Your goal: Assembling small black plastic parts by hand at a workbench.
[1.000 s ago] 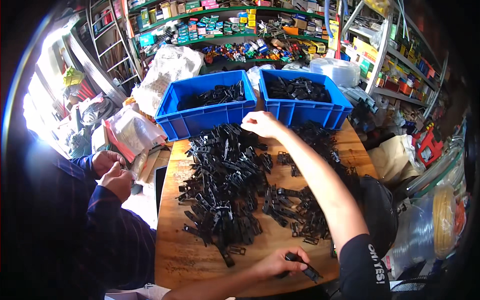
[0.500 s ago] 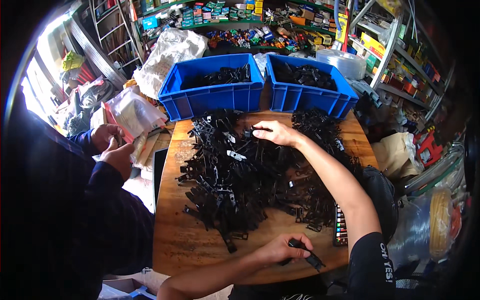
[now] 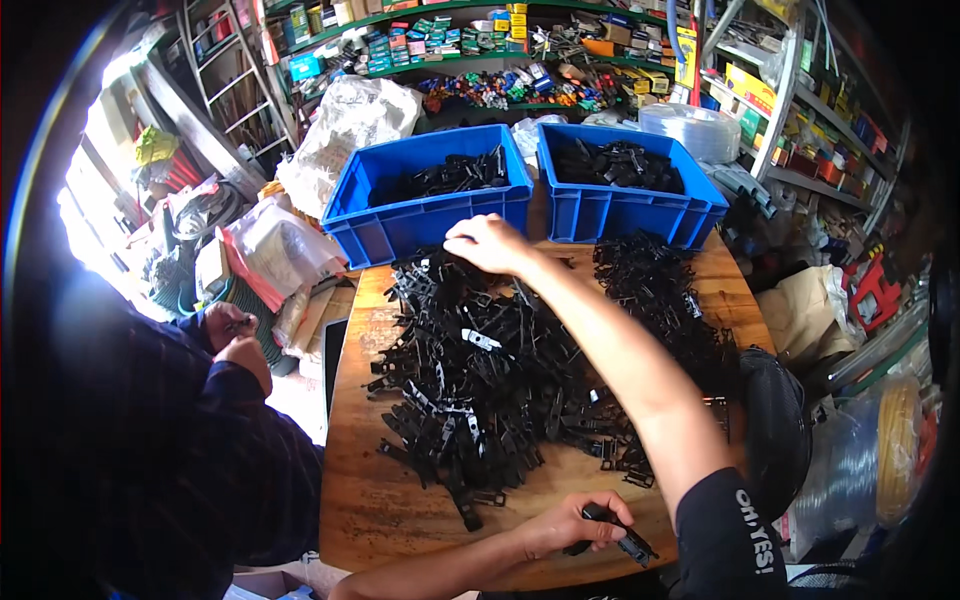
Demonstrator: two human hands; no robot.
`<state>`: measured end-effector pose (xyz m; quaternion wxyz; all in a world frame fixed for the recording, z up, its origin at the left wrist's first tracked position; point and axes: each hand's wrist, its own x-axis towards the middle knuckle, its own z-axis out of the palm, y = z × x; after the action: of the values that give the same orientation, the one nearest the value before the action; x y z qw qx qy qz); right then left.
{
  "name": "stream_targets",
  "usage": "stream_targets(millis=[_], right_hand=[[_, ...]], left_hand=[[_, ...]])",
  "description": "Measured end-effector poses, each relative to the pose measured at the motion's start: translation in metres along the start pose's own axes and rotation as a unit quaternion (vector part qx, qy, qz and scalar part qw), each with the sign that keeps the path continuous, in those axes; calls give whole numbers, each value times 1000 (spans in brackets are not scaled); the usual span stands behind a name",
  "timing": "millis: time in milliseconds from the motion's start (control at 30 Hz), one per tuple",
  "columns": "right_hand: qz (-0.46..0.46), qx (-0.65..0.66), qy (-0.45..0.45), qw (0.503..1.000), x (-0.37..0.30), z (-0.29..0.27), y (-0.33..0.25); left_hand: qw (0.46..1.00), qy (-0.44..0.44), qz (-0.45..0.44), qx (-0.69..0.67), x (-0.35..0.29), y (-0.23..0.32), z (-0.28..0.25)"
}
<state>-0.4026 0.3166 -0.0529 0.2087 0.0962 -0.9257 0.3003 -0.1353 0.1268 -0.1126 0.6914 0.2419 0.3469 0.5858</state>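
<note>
Seen from the head camera, a person's left hand [image 3: 578, 525] closes around a dark clip-like part [image 3: 637, 548] above the near edge of a wooden worktop [image 3: 355, 515], the piece slanting out past the fingers to the near right; whether it is a single piece is hard to tell. At the far side, the right hand [image 3: 488, 245] hovers with curled fingers over the far end of the large left heap of black parts [image 3: 490, 375], just short of the left blue bin [image 3: 430, 228]; its fingertips are hidden, so any grip cannot be told. A smaller right heap [image 3: 650, 290] lies beyond the right forearm, before the right blue bin [image 3: 632, 218]. The narrow parts look light and stiff, probably smooth and fairly sturdy, though apt to snag on one another; a pinch across the long sides, mid-length, should suit best.
</note>
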Motion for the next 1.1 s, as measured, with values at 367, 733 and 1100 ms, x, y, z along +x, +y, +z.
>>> stream_targets(millis=[367,733,1100], right_hand=[[87,-75,-216,970,-18,33,-26],[51,-191,-173,965,-141,-121,15],[4,-135,-164,977,-203,-107,-32]], left_hand=[[1000,20,-16,1,-6,3,-5],[999,3,29,17,-8,7,-3],[996,32,4,81,-23,15,10]])
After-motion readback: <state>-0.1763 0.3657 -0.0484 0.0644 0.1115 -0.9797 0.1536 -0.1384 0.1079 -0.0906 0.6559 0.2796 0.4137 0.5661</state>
